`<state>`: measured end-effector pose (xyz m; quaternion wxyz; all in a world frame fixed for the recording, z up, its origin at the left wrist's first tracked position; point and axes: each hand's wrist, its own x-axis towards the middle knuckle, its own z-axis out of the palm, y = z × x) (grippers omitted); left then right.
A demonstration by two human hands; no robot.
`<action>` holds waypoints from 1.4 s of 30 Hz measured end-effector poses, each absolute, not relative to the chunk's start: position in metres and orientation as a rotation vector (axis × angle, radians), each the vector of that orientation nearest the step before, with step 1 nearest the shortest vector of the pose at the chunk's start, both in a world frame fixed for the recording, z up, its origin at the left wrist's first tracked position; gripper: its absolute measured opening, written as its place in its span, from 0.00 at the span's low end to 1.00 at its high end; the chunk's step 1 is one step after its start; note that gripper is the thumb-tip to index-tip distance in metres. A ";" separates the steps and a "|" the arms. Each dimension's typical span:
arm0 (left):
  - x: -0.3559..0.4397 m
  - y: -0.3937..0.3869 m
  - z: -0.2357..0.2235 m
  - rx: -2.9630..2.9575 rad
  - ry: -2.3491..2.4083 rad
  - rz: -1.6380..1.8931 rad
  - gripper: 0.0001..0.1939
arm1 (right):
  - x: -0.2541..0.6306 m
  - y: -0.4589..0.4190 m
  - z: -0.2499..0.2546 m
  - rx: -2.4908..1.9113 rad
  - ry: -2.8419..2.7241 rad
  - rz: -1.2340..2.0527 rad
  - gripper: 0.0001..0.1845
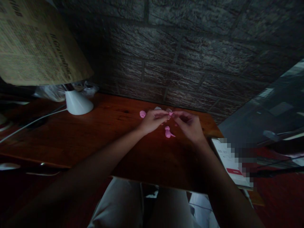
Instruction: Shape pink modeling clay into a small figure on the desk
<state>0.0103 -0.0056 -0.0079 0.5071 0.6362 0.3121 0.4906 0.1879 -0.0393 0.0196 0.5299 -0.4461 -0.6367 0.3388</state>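
Note:
My left hand [152,120] and my right hand [188,125] meet above the far side of a reddish wooden table [95,139]. Both pinch a small pink piece [170,113] between their fingertips. A round pink lump [142,114] lies on the table just left of my left hand. Another pink shape [168,133], with a pointed end, lies on the wood between and below my hands. The fingers of both hands are curled together round the small piece.
A white lamp base [78,103] with a newsprint-patterned shade [35,44] stands at the back left, its white cable [30,122] trailing left. A dark brick-pattern wall [190,57] runs behind. A white booklet [231,163] lies at the table's right edge.

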 end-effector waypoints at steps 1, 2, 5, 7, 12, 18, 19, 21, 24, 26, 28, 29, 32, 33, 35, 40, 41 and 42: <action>0.010 -0.006 -0.008 1.534 0.751 1.184 0.10 | 0.189 -0.039 0.019 -1.062 -1.523 0.804 0.14; 0.010 -0.006 -0.008 1.532 0.747 1.185 0.10 | 0.189 -0.039 0.019 -1.059 -1.525 0.805 0.14; 0.011 -0.006 -0.008 1.518 0.730 1.177 0.08 | 0.191 -0.038 0.018 -1.056 -1.535 0.826 0.13; 0.011 -0.006 -0.008 1.508 0.723 1.169 0.08 | 0.192 -0.037 0.017 -1.048 -1.543 0.834 0.12; 0.012 -0.006 -0.010 1.520 0.718 1.154 0.08 | 0.195 -0.035 0.016 -1.016 -1.566 0.830 0.11; 0.013 -0.003 -0.016 1.588 0.642 1.176 0.07 | 0.194 -0.035 0.015 -1.030 -1.564 0.804 0.08; 0.014 -0.003 -0.017 1.615 0.636 1.194 0.06 | 0.194 -0.035 0.015 -1.036 -1.559 0.798 0.08; 0.013 -0.003 -0.018 1.670 0.633 1.229 0.06 | 0.193 -0.035 0.014 -1.049 -1.546 0.789 0.08; 0.013 -0.003 -0.017 1.726 0.632 1.237 0.05 | 0.191 -0.035 0.013 -1.069 -1.542 0.765 0.08; 0.012 -0.004 -0.017 1.740 0.627 1.235 0.05 | 0.191 -0.034 0.012 -1.079 -1.549 0.739 0.08; 0.013 -0.004 -0.016 1.735 0.623 1.245 0.05 | 0.191 -0.034 0.011 -1.083 -1.552 0.726 0.09; 0.013 -0.004 -0.016 1.728 0.623 1.250 0.04 | 0.191 -0.034 0.011 -1.084 -1.550 0.729 0.09; 0.014 -0.004 -0.016 1.710 0.622 1.254 0.05 | 0.192 -0.035 0.012 -1.084 -1.543 0.759 0.10; 0.014 -0.004 -0.016 1.714 0.624 1.255 0.05 | 0.192 -0.035 0.012 -1.084 -1.544 0.765 0.10; 0.015 -0.006 -0.014 1.731 0.633 1.258 0.05 | 0.192 -0.035 0.013 -1.085 -1.548 0.761 0.10; 0.014 -0.008 -0.010 1.727 0.666 1.292 0.08 | 0.192 -0.035 0.014 -1.107 -1.539 0.716 0.10; 0.014 -0.008 -0.009 1.716 0.677 1.290 0.09 | 0.192 -0.035 0.013 -1.111 -1.547 0.711 0.10; 0.013 -0.008 -0.009 1.703 0.687 1.283 0.09 | 0.192 -0.036 0.013 -1.112 -1.560 0.705 0.10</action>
